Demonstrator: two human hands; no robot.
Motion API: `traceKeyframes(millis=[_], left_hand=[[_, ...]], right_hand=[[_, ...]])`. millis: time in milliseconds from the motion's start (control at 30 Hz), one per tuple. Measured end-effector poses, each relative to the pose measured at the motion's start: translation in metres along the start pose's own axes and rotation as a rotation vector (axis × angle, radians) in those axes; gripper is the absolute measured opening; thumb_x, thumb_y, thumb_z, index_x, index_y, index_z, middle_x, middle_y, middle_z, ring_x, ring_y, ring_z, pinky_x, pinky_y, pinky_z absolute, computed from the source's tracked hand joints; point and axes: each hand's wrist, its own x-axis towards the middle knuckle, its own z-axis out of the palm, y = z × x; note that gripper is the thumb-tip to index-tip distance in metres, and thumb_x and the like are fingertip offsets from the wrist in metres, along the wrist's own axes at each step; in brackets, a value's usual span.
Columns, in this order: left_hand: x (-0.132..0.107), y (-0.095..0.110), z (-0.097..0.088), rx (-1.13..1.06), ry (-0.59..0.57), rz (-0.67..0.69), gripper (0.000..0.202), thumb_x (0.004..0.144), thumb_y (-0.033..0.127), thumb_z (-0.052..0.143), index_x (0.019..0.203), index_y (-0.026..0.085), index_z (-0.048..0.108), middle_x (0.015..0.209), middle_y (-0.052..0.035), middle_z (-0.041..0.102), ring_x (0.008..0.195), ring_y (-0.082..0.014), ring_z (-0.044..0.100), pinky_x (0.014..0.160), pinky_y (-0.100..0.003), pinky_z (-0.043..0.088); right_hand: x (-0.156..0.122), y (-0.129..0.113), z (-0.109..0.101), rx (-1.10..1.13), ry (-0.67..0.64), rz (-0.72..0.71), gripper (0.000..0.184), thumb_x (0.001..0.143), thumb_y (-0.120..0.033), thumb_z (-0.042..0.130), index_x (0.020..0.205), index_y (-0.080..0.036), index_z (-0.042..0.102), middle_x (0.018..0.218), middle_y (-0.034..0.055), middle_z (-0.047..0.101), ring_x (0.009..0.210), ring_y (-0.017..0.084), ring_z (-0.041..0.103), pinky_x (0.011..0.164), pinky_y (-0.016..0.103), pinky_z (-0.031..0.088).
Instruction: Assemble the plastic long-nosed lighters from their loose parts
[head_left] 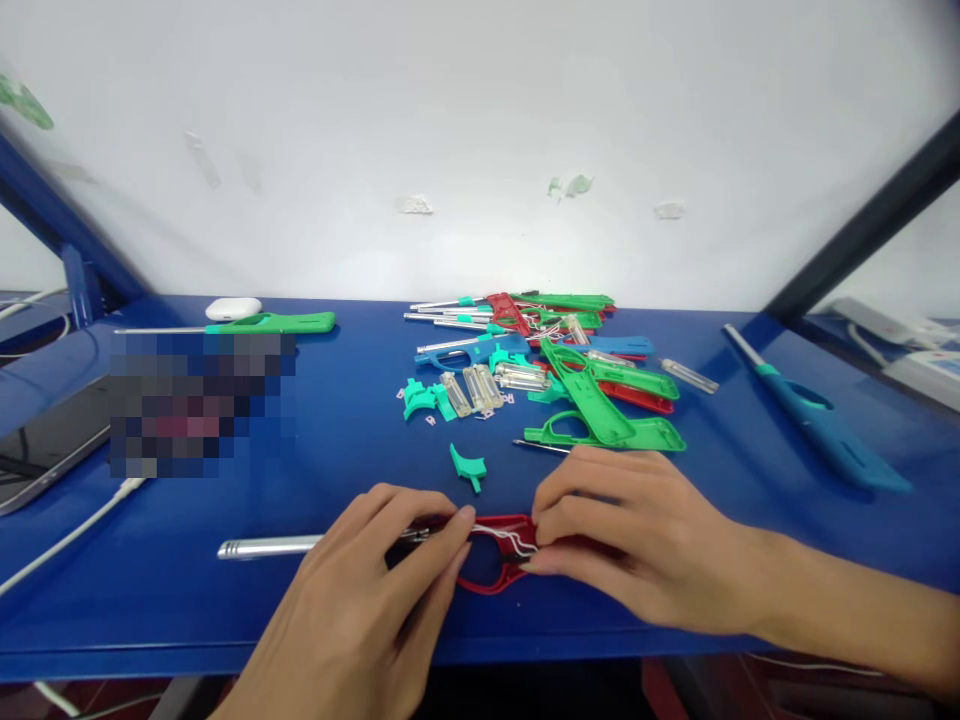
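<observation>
An open red lighter casing half [480,585] lies near the table's front edge, with a silver metal barrel [270,547] pointing left from it. My left hand [375,580] is closed over the joint of barrel and casing, thumb and index finger pressed on the front part. Across the trigger opening runs a white wire [502,535] that ends under the fingertips of my right hand [637,530]. Those fingers are closed at the handle end, beside a small dark part, and hide most of the handle. A loose teal trigger [469,467] lies just beyond my hands.
Behind my hands lie green casing halves [592,400], clear fuel tanks [480,388] and teal triggers [420,398]. A blue lighter [817,420] is at the right, a green lighter [285,323] at the back left. A phone [52,440] and white cable [75,530] occupy the left side.
</observation>
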Motion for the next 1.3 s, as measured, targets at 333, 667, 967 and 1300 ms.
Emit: traceKeyframes(millis=[333,667,967,1300], left_hand=[[0.0005,0.0003,-0.0019,-0.014,-0.010,0.001,0.030,0.103,0.005,0.052,0.126,0.020,0.066,0.110,-0.0068,0.066,0.095,-0.0206,0.061,0.079,-0.036,0.060],[0.0023,0.0007,-0.0011,0.004,-0.018,-0.002,0.031,0.103,0.005,0.050,0.125,0.020,0.067,0.106,-0.0067,0.067,0.091,-0.0214,0.060,0.079,-0.039,0.060],[0.0008,0.0005,-0.0005,0.044,0.007,-0.017,0.031,0.104,0.011,0.052,0.131,0.021,0.064,0.108,-0.0059,0.070,0.095,-0.0222,0.065,0.083,-0.040,0.063],[-0.0009,0.0002,0.0010,0.116,0.048,-0.004,0.033,0.105,0.015,0.052,0.135,0.022,0.063,0.115,-0.0077,0.073,0.101,-0.0247,0.069,0.088,-0.043,0.064]], right_hand=[[0.0013,-0.0017,0.0028,0.225,-0.041,0.208,0.025,0.101,-0.040,0.070,0.086,-0.020,0.070,0.089,0.0002,0.068,0.075,0.013,0.062,0.066,0.026,0.045],[0.0034,-0.0026,0.0053,0.288,-0.106,0.366,0.028,0.099,-0.041,0.073,0.082,-0.021,0.065,0.090,-0.0013,0.063,0.074,0.012,0.057,0.064,0.026,0.042],[0.0033,-0.0021,0.0000,0.230,-0.111,0.303,0.025,0.101,-0.043,0.071,0.088,-0.022,0.069,0.093,-0.0007,0.067,0.075,0.012,0.061,0.065,0.025,0.045],[0.0044,-0.0040,0.0010,0.059,-0.062,0.171,0.021,0.106,-0.039,0.062,0.095,-0.022,0.069,0.096,0.0007,0.070,0.079,0.014,0.063,0.071,0.028,0.047]])
